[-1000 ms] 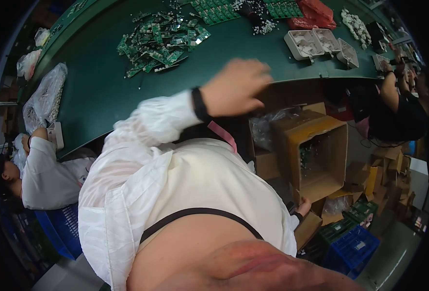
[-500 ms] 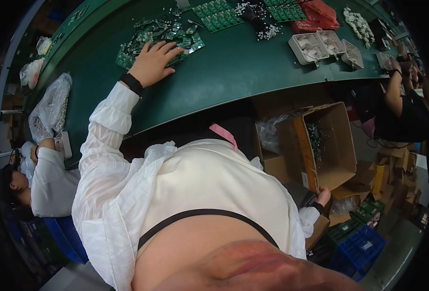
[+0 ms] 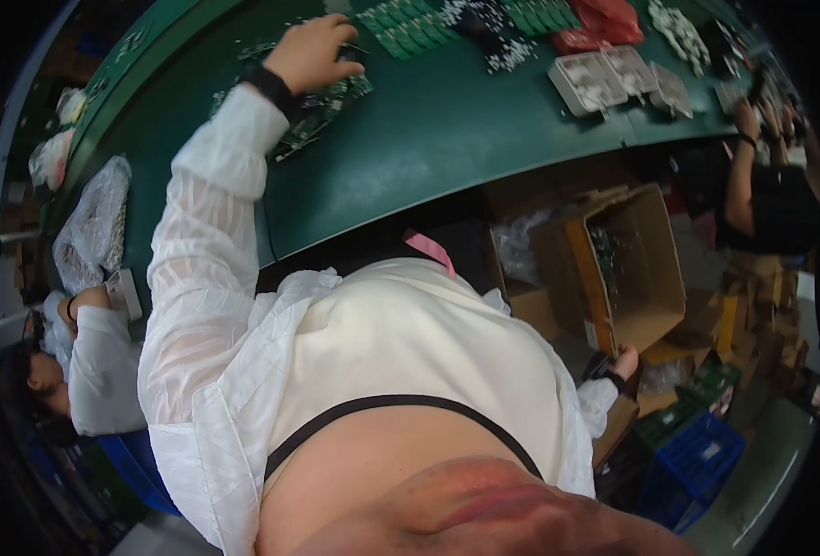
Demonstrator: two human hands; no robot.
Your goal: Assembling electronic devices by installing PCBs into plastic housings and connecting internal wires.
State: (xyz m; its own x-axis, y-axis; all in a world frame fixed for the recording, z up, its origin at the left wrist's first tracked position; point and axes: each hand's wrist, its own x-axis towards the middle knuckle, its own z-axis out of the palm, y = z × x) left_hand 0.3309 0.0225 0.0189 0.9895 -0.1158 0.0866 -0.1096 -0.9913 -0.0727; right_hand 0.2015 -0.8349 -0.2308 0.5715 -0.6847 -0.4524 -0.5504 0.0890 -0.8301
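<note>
PCBs (image 3: 322, 113) heaped under L hand (image 3: 313, 54), R hand (image 3: 625, 361) holding cardbd box (image 3: 646, 278) edge.

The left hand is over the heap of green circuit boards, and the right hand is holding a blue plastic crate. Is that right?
Not quite: the head view shows the right hand holding the lower edge of an open cardboard box instead. The left hand is indeed over the heap of green circuit boards.
</note>
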